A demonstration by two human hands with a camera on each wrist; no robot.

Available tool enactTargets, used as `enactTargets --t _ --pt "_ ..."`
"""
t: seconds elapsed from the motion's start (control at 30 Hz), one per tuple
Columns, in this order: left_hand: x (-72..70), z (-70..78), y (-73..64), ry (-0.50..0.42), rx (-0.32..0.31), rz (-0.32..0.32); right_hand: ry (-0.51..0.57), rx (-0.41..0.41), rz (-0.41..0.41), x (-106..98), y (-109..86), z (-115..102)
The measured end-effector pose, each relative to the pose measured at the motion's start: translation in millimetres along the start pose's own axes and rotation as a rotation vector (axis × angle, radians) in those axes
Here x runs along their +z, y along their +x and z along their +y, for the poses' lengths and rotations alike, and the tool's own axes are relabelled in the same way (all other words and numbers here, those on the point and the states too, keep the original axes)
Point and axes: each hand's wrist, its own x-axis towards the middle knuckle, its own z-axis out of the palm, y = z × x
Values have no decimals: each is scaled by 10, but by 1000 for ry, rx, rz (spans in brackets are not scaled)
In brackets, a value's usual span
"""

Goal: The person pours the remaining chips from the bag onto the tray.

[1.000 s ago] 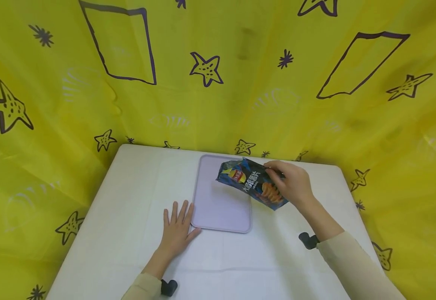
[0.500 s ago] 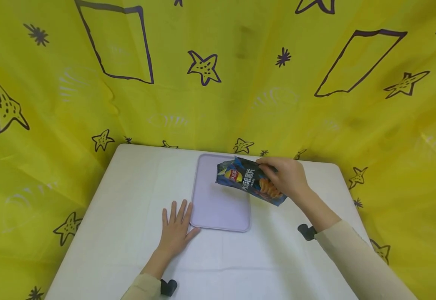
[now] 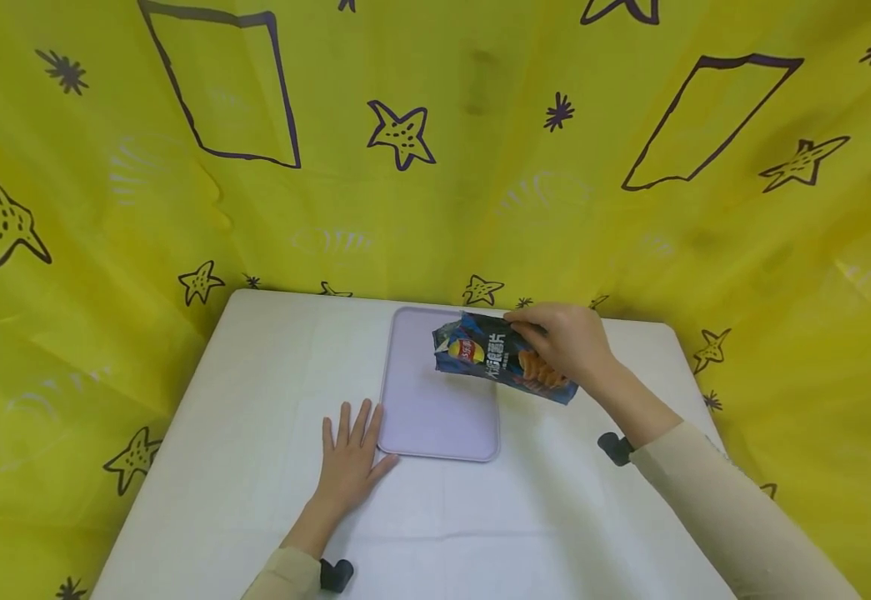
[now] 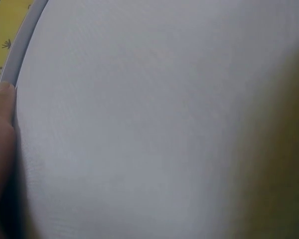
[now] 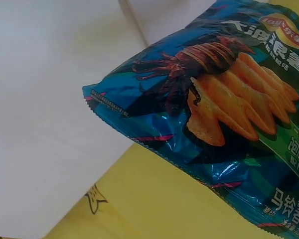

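Note:
A dark blue bag of potato chips [image 3: 506, 358] hangs tilted over the right half of a pale lilac tray [image 3: 435, 429]. My right hand [image 3: 566, 337] pinches the bag by its upper edge, between thumb and fingers. In the right wrist view the chip bag [image 5: 214, 99] fills the right side, its crimped end and printed wavy chips showing; the hand itself is out of that view. My left hand [image 3: 350, 462] lies flat with spread fingers beside the tray's lower left corner, thumb and fingertips at its rim. The left wrist view shows part of the left hand [image 4: 2, 144] by the tray's edge.
A white-covered table [image 3: 270, 375] carries the tray. Behind and around it hangs a yellow curtain [image 3: 420, 217] with drawn starfish. Each wrist wears a dark strap piece, such as the black piece [image 3: 337, 575] on the left.
My right hand has shifted slightly left and up with the chip bag, which has turned more level over the tray. The left hand stays in place by the tray.

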Motion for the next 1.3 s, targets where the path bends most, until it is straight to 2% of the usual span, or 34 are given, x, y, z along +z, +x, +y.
enactTargets --t 0.2,0.73,1.3 --pt "-10 5 -3 -2 -3 -1 -33 -9 -56 -46 77 -24" --pt "-17 -1 14 -7 -4 -15 -59 37 -165 -118 238 -73" --pt "10 -30 6 2 15 8 -95 35 -195 -157 328 -132"
